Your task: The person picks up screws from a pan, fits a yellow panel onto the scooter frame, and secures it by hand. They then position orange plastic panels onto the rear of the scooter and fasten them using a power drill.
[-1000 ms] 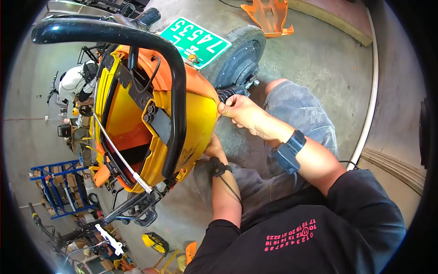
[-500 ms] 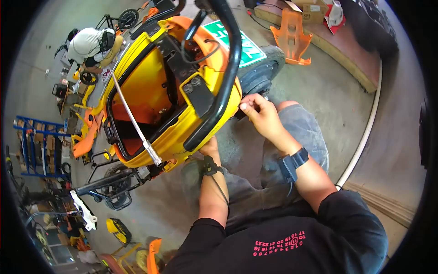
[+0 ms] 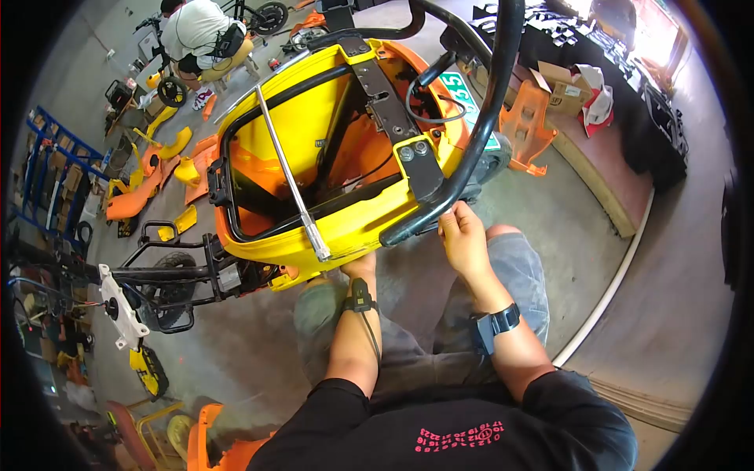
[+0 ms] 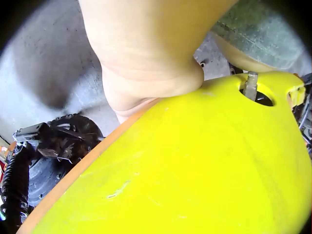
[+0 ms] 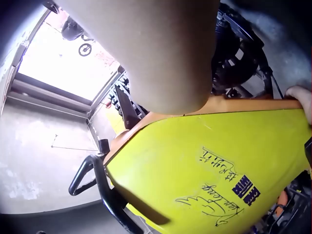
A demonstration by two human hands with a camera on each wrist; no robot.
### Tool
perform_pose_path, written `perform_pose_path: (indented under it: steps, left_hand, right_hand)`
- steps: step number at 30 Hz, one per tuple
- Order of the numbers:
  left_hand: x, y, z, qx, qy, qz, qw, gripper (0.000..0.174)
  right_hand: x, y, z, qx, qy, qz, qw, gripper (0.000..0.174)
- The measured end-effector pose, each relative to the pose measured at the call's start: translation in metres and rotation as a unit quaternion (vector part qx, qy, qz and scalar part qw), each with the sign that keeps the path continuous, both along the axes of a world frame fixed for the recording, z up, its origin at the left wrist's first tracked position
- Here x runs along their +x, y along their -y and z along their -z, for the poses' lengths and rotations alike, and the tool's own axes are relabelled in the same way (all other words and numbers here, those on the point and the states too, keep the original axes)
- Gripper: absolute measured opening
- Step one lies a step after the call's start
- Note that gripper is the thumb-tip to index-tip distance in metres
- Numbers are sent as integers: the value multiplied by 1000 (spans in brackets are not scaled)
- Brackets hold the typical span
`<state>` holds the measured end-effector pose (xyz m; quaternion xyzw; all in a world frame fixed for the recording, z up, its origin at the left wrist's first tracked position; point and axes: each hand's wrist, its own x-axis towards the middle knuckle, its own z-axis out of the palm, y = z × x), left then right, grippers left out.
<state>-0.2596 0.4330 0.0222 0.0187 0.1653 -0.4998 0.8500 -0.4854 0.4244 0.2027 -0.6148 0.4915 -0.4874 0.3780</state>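
A yellow and orange body shell stands with its open cavity facing up, a long metal rod lying across it. My left hand reaches under its near side; the fingers are hidden there, and in the left wrist view the hand is against the shell's orange edge. Below the black tube rail, my right hand is at the shell's lower rear edge with bent fingers. In the right wrist view this hand passes behind the shell, its fingertips out of sight.
A black frame with a white bracket extends left. Orange and yellow panels lie on the floor beyond. A seated person is at the upper left. Behind the rear wheel are an orange part and a cardboard box.
The head view has shifted, showing more of the shell's cavity and the boxes behind. My right hand sits lower beside the rail, its fingertips less visible. My left hand stays under the near side.
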Motion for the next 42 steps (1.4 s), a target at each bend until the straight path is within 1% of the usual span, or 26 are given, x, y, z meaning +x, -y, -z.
perform_pose_path:
  steps: [1,2,3,5,7,8,9,10,12,13,15,16,17,19,21,24,27,28,29,31,32,35,37,38,39,42]
  left_hand:
    - [0,0,0,-3,-2,-2,1000,61]
    - [0,0,-1,5,-4,0,1000,61]
    - [0,0,-2,14,-6,2,1000,61]
    - [1,2,7,27,16,-7,999,63]
    - [2,2,9,28,0,1,1000,63]
    - [1,1,6,43,-19,-15,999,63]
    - [1,2,4,40,-20,-18,999,63]
    - [2,2,7,34,-4,-12,999,64]
    - [3,-1,13,0,16,-11,1000,65]
    - [-1,-2,-2,19,8,-13,1000,65]
    - [0,-2,4,8,7,-6,1000,64]
    - [0,-3,1,6,-7,-7,1000,64]
    - [-1,-3,-2,4,-21,-6,1000,63]
    - [-1,-3,-4,15,2,1,1000,65]
    - [-2,-4,-1,4,11,-2,1000,66]
    - [-7,-4,-14,47,12,-26,998,66]
    - [-3,-4,-9,10,-6,-6,1000,65]
    - [-2,-4,-7,7,-5,-7,1000,65]
    - [0,-4,-2,5,-17,-11,1000,65]
    - [2,-2,7,-32,-21,-4,999,66]
    - [0,-2,1,-19,-18,-7,1000,67]
    - [-3,-4,-6,-5,-30,-15,999,68]
    - [-5,-5,-13,64,-40,-16,997,59]
    - [-3,-6,-5,13,-37,-3,999,60]
    - [-2,-5,-5,43,-34,-5,998,61]
    - [3,-2,12,3,-20,-15,1000,61]
  right_hand:
    - [-1,-1,-3,123,143,-48,981,20]
    - [-1,-1,-6,242,281,-94,924,22]
    - [-2,-2,-11,240,279,-95,925,22]
    - [-3,-4,-18,273,330,-131,894,23]
    - [-7,-2,-6,255,295,-132,911,22]
    - [-7,-4,-6,121,116,-80,983,19]
    - [-6,-3,-7,-22,-70,-24,997,18]
    - [-8,-5,-19,-46,-148,-13,988,15]
    - [-8,-2,-19,-62,-170,-7,984,14]
    - [-8,-1,-17,-63,-170,-9,983,14]
    - [-5,3,-3,-83,-135,-13,987,17]
    - [-4,3,-4,43,12,-61,997,19]
    - [-4,5,-5,169,158,-106,967,22]
    - [-11,2,-16,248,252,-155,922,21]
    - [-14,4,-16,288,303,-184,890,20]
    - [-14,3,-12,292,331,-193,876,20]
    - [-21,1,-5,346,376,-191,838,16]
    - [-26,4,4,367,414,-172,815,9]
    - [-29,6,12,366,412,-174,816,9]
    - [-34,13,30,430,491,-89,753,19]
    - [-38,18,38,448,512,-79,729,28]
    - [-42,26,54,448,554,-57,699,31]
    - [-41,28,59,440,572,-22,692,29]
    - [-43,27,58,441,576,-29,688,25]
    - [-43,26,58,429,565,-14,704,23]
    - [-46,28,65,410,562,-31,717,23]
